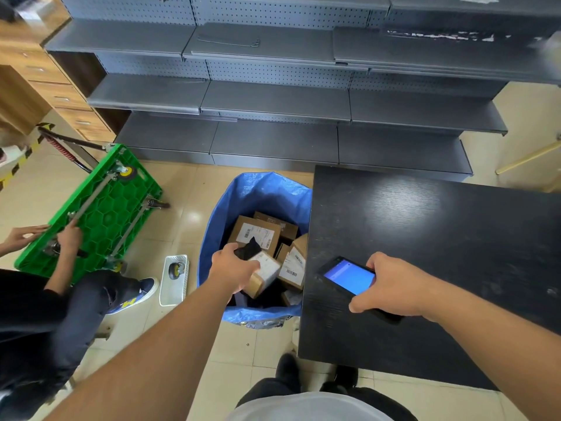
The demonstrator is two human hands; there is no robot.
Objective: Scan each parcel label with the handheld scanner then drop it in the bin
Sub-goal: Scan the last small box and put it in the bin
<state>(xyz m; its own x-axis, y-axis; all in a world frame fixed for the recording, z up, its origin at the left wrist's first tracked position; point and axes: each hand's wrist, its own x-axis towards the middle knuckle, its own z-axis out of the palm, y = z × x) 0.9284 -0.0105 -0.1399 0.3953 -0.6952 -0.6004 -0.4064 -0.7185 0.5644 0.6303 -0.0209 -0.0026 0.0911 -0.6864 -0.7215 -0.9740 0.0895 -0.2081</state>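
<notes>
My left hand (233, 267) reaches over the blue bag bin (261, 186) and grips a small cardboard parcel with a white label (265, 273), held just above the pile inside. A black soft item pokes out by my fingers. My right hand (391, 285) holds the black handheld scanner (347, 276) low over the near left part of the black table (440, 238); its screen glows blue. Several labelled cardboard parcels (255, 235) lie in the bin.
A person at left crouches with both hands on an upturned green trolley (100, 214). A white tray with a caster wheel (174, 279) lies on the tiled floor between the trolley and the bin. Grey metal shelving (273, 101) stands behind.
</notes>
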